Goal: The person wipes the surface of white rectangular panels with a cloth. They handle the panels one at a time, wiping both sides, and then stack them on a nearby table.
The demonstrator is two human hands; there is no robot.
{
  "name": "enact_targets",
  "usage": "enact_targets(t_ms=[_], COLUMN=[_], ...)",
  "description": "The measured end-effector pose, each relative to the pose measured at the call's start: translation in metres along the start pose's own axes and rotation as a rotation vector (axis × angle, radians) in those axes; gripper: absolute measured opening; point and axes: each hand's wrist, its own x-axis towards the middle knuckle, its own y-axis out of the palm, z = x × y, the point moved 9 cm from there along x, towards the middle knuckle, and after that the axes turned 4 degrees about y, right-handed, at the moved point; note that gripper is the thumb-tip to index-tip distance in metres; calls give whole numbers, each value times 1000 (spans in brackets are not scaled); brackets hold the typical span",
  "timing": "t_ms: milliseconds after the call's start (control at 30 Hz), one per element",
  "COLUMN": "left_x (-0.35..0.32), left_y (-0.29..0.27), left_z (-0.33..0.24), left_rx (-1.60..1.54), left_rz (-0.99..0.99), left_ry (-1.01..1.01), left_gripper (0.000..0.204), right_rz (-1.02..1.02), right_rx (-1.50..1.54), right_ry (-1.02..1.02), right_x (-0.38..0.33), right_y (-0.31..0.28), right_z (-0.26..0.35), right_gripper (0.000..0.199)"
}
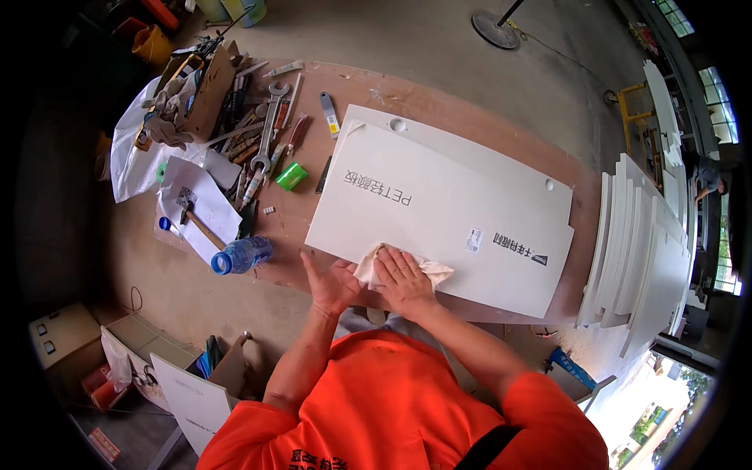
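A white panel lies on the brown worktable, with printing, a small label and a round hole at its far edge; a second white panel shows beneath it. On the near edge of the upper panel, my right hand lies flat over a pale cloth, fingers stretched out and pressing it down. Beside it, my left hand is open at the panel's near edge, thumb spread away, its fingertips close to the cloth. Whether they touch the cloth I cannot tell.
Left of the panel are a water bottle, a hammer, a green tape roll, a large wrench, a scraper and a cardboard box. More white panels stand at the right.
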Motion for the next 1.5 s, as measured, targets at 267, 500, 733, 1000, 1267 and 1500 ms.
enact_targets(t_ms=[267, 500, 733, 1000, 1267, 1500], left_x=[21, 22, 17, 18, 47, 21], left_y=[-31, -49, -53, -60, -35, 137], left_z=[-2, -19, -29, -40, -78, 39], left_rx=[698, 865, 880, 865, 1043, 1210], left_rz=[-678, -671, -760, -744, -574, -131], left_ry=[40, -67, -22, -12, -22, 81], left_gripper=[57, 66, 67, 58, 64, 56], right_rz=[-201, -174, -147, -188, -399, -846], right_rx=[-138, -161, 22, 76, 549, 756], right_ry=[1057, 1412, 1388, 1571, 2025, 2212], right_x=[-269, -296, -216, -327, -435, -543], right_y=[-66, -86, -130, -101, -95, -77], right_z=[-191, -313, -468, -338, -235, -30], right_gripper=[84, 86, 86, 79, 77, 72])
